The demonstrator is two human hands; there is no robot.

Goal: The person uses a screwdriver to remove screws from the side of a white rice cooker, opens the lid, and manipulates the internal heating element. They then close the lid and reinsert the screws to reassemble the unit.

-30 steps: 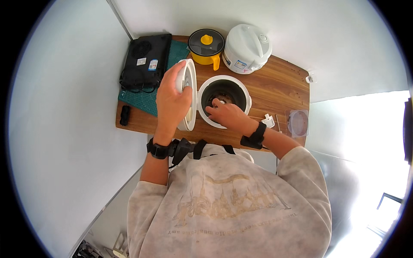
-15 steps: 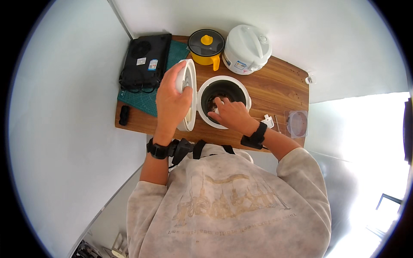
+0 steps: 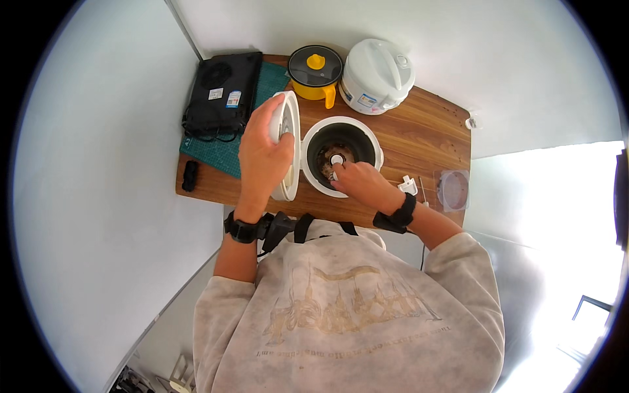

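An open cooker (image 3: pixel 375 134) lies under the right grip (image 3: pixel 362 182), its lid (image 3: pixel 293 121) in the left grip (image 3: pixel 265 157). On the worktop (image 3: pixel 429 141), a saucepan (image 3: pixel 316 71) and another cooker (image 3: pixel 373 75) stand behind both grips, a tub (image 3: pixel 453 190) to their right, a mat (image 3: pixel 213 156) to their left.

Pale walls (image 3: pixel 111 164), brown wood-grain table (image 3: pixel 429 131), bright glare (image 3: pixel 570 190) at right

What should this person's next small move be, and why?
Probably draw the right hand out of the open rice cooker before the left hand lowers the lid: the right hand is at a small white round-topped piece inside, while the left holds the lid open.
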